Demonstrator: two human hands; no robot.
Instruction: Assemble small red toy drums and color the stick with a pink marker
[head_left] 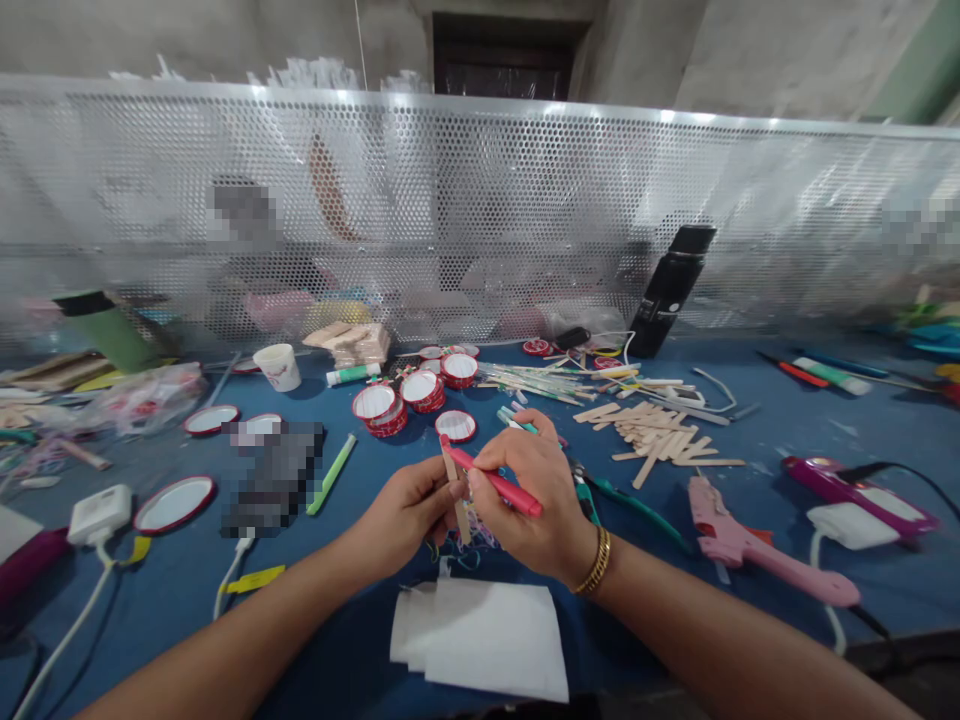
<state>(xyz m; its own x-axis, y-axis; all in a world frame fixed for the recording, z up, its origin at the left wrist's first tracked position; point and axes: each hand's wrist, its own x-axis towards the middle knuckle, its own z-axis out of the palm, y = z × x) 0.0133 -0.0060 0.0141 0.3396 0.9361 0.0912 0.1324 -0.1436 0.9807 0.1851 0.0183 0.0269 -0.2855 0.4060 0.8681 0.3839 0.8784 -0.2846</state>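
A blue tabletop [319,640] is backed by a perforated silver metal screen [487,200]. Above it, a slender pink marker [514,490] is grasped by the right hand [532,490]; a flat, pale wooden stick [463,525] is pinched by the left hand [405,508], its upper end at the marker's tip.

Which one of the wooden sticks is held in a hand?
The stick in the left hand, beside the pink marker; the piled sticks at right lie unheld.
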